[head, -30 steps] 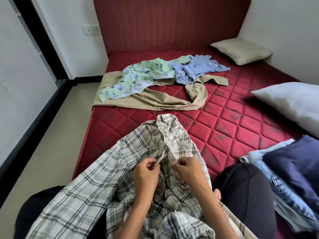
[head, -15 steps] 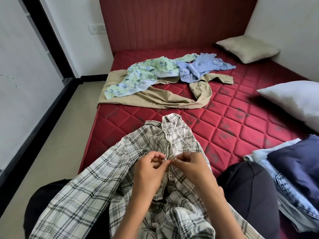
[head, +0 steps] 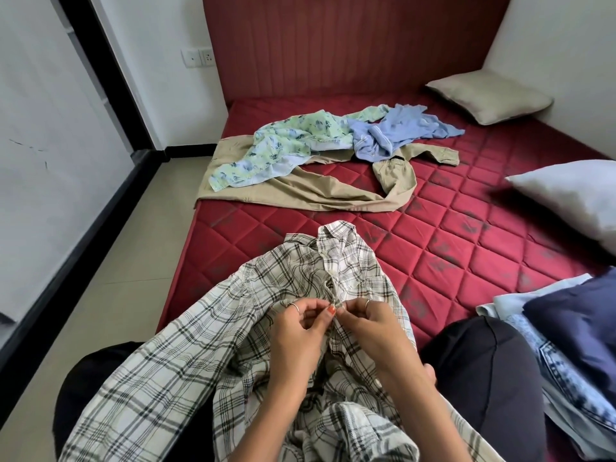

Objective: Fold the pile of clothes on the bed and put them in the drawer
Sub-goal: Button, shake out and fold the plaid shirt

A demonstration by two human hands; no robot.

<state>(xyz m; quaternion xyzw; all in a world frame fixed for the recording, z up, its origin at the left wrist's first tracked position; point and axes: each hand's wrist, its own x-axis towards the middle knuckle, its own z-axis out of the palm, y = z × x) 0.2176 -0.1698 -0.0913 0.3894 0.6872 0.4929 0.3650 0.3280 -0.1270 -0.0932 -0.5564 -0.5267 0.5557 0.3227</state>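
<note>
Plaid shirt (head: 233, 345) across lap at bed (head: 450, 261) edge; left hand (head: 296, 331) & right hand (head: 370, 328) each pinch its front placket, prob. buttoning before fold; next: lay flat, fold; unfolded clothes (head: 310, 155) wait beyond.

White walls (head: 160, 78), beige tiled floor (head: 110, 261), padded red headboard (head: 350, 45), daylight.

Two hands (head: 301, 331) (head: 370, 328); two pillows (head: 490, 95) (head: 573, 198); one plaid shirt (head: 186, 371); three loose garments (head: 276, 145) (head: 400, 131) (head: 320, 191)
</note>
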